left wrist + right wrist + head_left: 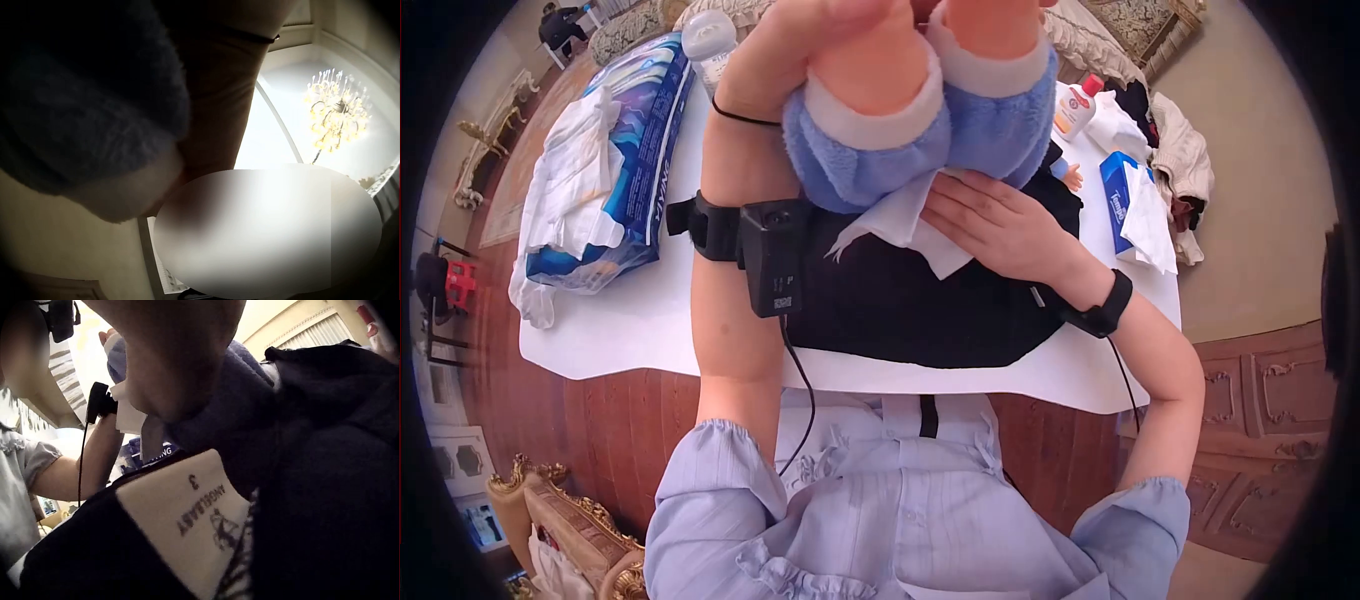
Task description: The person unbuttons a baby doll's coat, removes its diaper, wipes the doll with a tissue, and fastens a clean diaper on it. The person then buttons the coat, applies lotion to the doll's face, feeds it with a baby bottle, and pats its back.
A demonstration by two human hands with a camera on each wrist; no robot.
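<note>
A doll's lower body in fluffy blue trousers [870, 160] with white cuffs is held up over black cloth [880, 310]. My left hand [790, 55] grips its legs at the top edge of the head view, its fingers partly hidden. Beneath the trousers, my right hand [1000, 225] lies palm down, nearly straight fingers pressing on a white tissue [900, 225]. The left wrist view shows the dark underside of the trousers [94, 125]. In the right wrist view my right hand [175, 369] is dark beside the tissue [130, 412], above a printed white label [187, 519].
A blue pack [635, 235] with white wipes on top lies on the left of the white table [620, 335]. A clear bottle [708, 42] stands behind it. At the right are a red-capped bottle [1075, 108], a blue tissue box [1115, 200] and a small doll's hand [1072, 178].
</note>
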